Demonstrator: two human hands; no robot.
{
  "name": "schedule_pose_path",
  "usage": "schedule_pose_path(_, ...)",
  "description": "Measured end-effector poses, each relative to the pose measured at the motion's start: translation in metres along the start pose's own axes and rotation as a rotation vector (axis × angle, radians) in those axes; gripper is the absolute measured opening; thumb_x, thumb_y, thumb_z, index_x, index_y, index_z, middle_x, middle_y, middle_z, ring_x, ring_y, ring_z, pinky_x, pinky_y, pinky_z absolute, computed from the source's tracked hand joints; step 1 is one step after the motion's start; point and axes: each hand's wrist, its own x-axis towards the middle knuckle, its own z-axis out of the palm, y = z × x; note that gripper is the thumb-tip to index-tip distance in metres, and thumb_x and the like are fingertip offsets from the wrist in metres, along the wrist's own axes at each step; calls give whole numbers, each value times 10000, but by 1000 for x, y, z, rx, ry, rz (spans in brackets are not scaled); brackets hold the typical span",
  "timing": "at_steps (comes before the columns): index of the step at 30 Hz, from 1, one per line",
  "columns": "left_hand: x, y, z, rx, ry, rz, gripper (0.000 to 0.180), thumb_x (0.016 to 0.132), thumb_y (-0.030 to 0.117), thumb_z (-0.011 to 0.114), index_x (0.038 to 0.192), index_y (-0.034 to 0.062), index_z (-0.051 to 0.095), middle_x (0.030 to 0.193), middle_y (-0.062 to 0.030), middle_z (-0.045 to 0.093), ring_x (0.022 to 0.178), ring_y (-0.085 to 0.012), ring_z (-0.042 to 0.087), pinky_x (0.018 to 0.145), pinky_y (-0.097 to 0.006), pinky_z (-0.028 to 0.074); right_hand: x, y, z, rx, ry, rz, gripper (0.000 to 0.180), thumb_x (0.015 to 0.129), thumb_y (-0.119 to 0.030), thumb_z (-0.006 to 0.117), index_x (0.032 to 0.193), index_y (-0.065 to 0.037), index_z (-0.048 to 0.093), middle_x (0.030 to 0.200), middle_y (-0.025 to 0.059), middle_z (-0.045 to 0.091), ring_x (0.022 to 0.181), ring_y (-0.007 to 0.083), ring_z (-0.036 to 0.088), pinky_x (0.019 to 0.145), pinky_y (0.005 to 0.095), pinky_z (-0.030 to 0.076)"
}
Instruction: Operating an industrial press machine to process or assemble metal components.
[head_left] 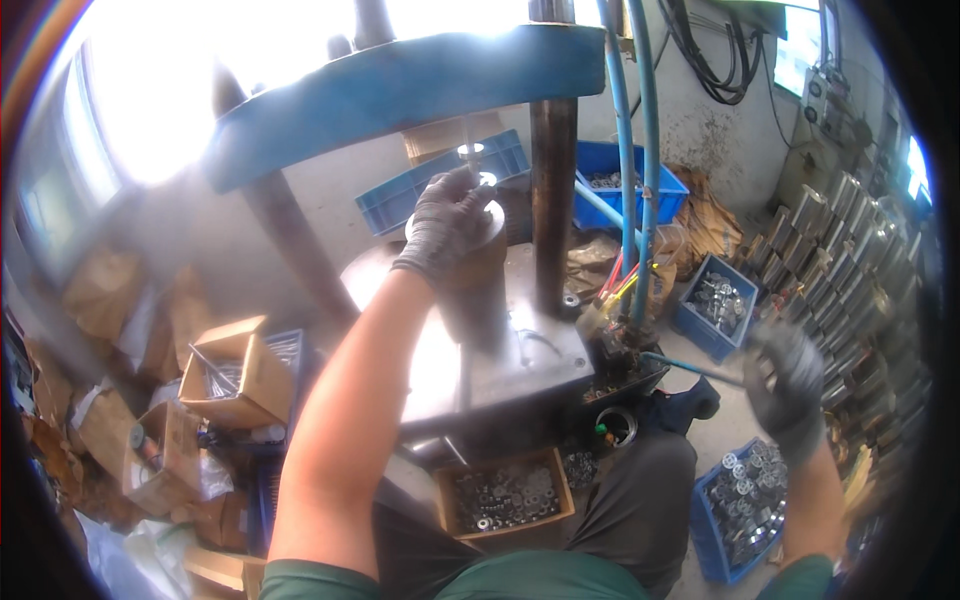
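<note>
- Loading step, by the look of it: the gloved left hand [450, 222] pinches a small metal ring [487, 180] on top of the press's cylindrical die [478, 285], at 12 o'clock from the wooden box of parts [503, 497].
- The right hand [790, 385], at 3 o'clock, is wrapped shut around the blue lever [692, 368] (its tip blurred).
- Next move likely needs the fingers clear before the lever is pulled.

- My press's steel table [540, 350] carries a dark upright cylinder [475, 290] at its middle.
- Floor [725, 420] below: wooden box of parts [505, 498] near, blue crates [715, 300] right.
</note>
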Motion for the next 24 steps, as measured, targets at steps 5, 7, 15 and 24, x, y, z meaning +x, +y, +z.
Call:
schedule_pose_path(5,-2,5,-6,112,31,8,424,940,306,820,1281,76,719,1142,-71,706,1074,-193,679,967,-352,550,77,31,36,118,170,43,393,864,10,739,1240,-58,645,1007,175,706,886,382,726,777,459,584)
schedule_pose_path(7,-7,14,-2,-80,26,-74,451,933,361,803,1271,73,725,1185,-91,702,1109,-214,681,993,-369,540,85,31,40,240,141,111,373,865,-10,749,1222,-49,649,1026,183,713,866,392,729,771,452,594)
schedule_pose_path(15,-6,11,-11,122,91,-51,488,919,397,796,1286,83,725,1172,-96,720,1109,-224,695,1002,-371,540,-25,-9,-15,150,-635,53,371,860,-211,763,1202,-78,708,1081,177,743,977,372,738,869,479,595)
schedule_pose_path(24,-8,20,-5,98,53,-29,425,942,368,790,1225,55,739,1177,-115,708,1071,-217,692,976,-370,548,-65,-43,-37,321,-1206,329,342,881,-329,687,1037,-45,795,907,176,759,845,390,745,820,481,600)
